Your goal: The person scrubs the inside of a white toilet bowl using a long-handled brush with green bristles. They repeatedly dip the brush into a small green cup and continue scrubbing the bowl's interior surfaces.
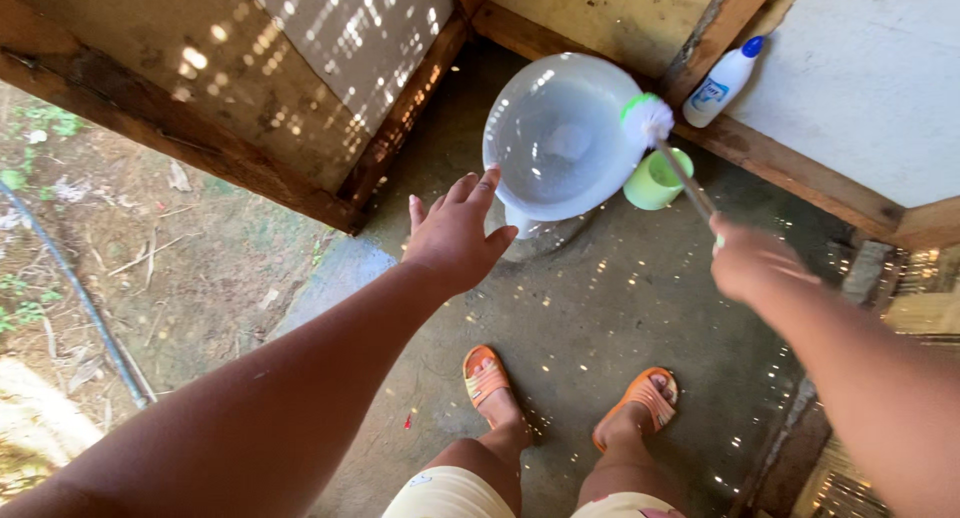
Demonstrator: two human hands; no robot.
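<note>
- My right hand (752, 260) is closed in a grip around the thin handle of a toilet brush (672, 153); the hand is blurred, so I can't make out how the fingers sit.
- The handle slants up and away from that hand, which puts the white bristle head with its green collar on the right rim of the toilet bowl (560, 138). Held this way, the head gets to the rim while I stand back.
- My left hand (457, 236) is empty, fingers spread wide and palm down, hovering just short of the bowl's near edge. I read it as held out for balance; it does not appear to touch the bowl.
- The bowl is pale and low, set into the far corner of the concrete floor (600, 308).
- A green cup-shaped brush holder (655, 181) stands just beside the bowl on its right, under the handle.
- A white bottle with a blue cap (722, 80) leans against the wooden framing behind the holder, close to the brush head.
- My feet in orange sandals (487, 376) are planted well back from the bowl.
- Wooden wall beams (400, 123) close in on the bowl from the left and behind, leaving little room on those sides; bare ground shows past the wall on the left.
</note>
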